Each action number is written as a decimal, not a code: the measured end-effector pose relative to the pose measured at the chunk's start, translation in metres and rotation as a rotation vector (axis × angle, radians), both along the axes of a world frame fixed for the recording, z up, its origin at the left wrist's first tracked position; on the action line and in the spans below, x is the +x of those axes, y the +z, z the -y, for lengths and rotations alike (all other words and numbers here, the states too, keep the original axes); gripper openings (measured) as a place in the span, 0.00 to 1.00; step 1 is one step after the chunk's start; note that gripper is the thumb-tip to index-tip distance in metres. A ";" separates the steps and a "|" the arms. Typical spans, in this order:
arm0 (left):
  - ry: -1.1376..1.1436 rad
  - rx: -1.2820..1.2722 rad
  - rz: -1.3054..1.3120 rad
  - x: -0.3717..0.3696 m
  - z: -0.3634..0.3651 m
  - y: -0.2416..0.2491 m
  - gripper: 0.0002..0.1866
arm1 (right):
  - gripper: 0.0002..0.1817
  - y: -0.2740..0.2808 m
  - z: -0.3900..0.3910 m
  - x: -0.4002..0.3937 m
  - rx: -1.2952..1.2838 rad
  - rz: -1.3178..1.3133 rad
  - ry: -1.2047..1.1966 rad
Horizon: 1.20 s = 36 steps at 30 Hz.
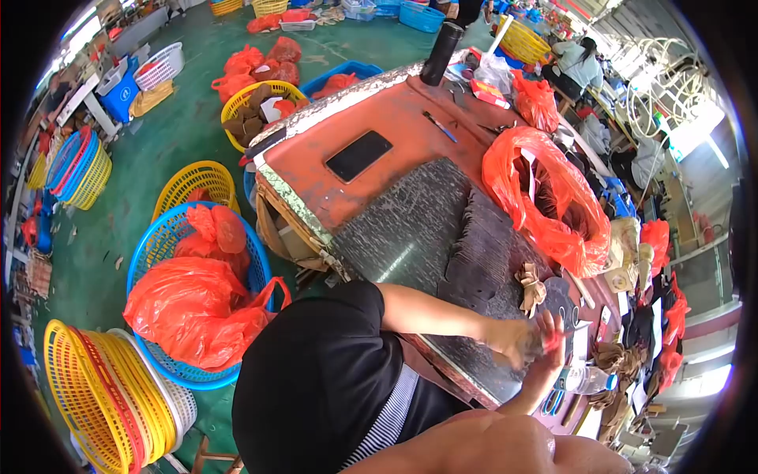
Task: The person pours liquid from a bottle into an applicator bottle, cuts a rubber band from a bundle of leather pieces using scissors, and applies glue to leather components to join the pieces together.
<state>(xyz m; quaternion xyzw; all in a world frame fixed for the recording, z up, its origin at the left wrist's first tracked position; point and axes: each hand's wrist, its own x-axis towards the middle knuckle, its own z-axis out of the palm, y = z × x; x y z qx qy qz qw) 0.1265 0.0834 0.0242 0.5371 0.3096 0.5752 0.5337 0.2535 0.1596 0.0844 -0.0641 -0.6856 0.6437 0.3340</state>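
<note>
My left hand [509,341] reaches in from the left over the near edge of the work table and is smeared by motion. Close beside it, my right hand [543,370] is raised with bent fingers. A small red patch shows at its fingertips, and something dark and blurred lies between the hands; I cannot make out either. Just beyond them, a fanned stack of dark brown pieces [478,245] rests on a dark speckled board [407,213]. A folded tan piece [530,287] lies near my fingers. By my right wrist there is a clear bottle [586,380] with blue-handled scissors [553,403].
An open red plastic bag [505,178] with dark pieces stands on the table. Farther back are a phone [358,156], a pen [440,126] and a black flask [440,54]. A blue basket [140,272] with red bags and stacked yellow baskets [87,395] stand on the floor. Another person [576,63] sits at the back.
</note>
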 end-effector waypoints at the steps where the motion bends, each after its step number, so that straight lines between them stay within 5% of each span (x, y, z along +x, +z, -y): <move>1: 0.343 0.046 -0.243 -0.004 -0.003 0.000 0.21 | 0.38 -0.001 -0.004 0.003 0.160 0.066 -0.155; 3: 0.702 0.071 -0.539 -0.006 -0.002 0.001 0.22 | 0.28 -0.002 0.002 -0.005 0.254 0.185 -0.310; 7: 0.693 0.044 -0.669 -0.012 0.010 0.012 0.22 | 0.17 -0.017 -0.008 -0.020 0.256 0.263 -0.453; 9: 0.632 0.076 -0.672 -0.015 0.008 0.011 0.22 | 0.21 -0.017 -0.009 -0.021 0.326 0.281 -0.462; 12: 0.150 0.175 -0.192 -0.012 0.008 0.010 0.22 | 0.26 0.005 -0.007 -0.012 0.491 0.268 -0.338; 13: -0.135 0.078 0.022 -0.009 0.008 0.008 0.22 | 0.27 0.004 -0.004 -0.009 0.314 0.180 -0.304; 15: -0.692 -0.123 0.451 -0.001 0.012 0.005 0.23 | 0.30 -0.001 -0.007 -0.004 -0.015 -0.055 0.125; 18: -0.990 -0.147 0.625 -0.002 0.025 0.005 0.23 | 0.34 -0.021 -0.009 -0.019 -0.075 -0.292 0.555; 19: -1.065 -0.169 0.656 -0.005 0.028 0.007 0.23 | 0.37 -0.024 -0.011 -0.016 -0.087 -0.244 0.419; 20: -0.998 -0.131 0.613 -0.008 0.022 0.008 0.22 | 0.40 -0.027 -0.012 -0.013 -0.103 -0.190 0.287; 21: -0.722 -0.074 0.453 -0.009 0.015 0.009 0.22 | 0.44 -0.029 -0.018 -0.001 -0.089 -0.007 -0.085; 22: -0.449 -0.020 0.288 -0.009 0.006 0.010 0.22 | 0.49 -0.007 -0.006 -0.017 0.109 0.045 -0.152; 27: 0.662 0.019 -0.697 -0.012 0.002 0.003 0.25 | 0.17 0.006 -0.008 -0.002 0.766 0.385 -0.605; 31: 0.739 0.072 -0.726 -0.013 0.002 -0.003 0.23 | 0.13 0.003 -0.008 -0.005 0.567 0.465 -0.611; 34: 0.381 0.046 -0.507 -0.021 0.010 0.010 0.20 | 0.12 0.009 -0.018 0.002 0.460 0.436 -0.466; 36: 0.021 0.001 -0.098 -0.018 -0.003 -0.008 0.18 | 0.14 0.008 -0.027 0.011 0.286 0.368 -0.309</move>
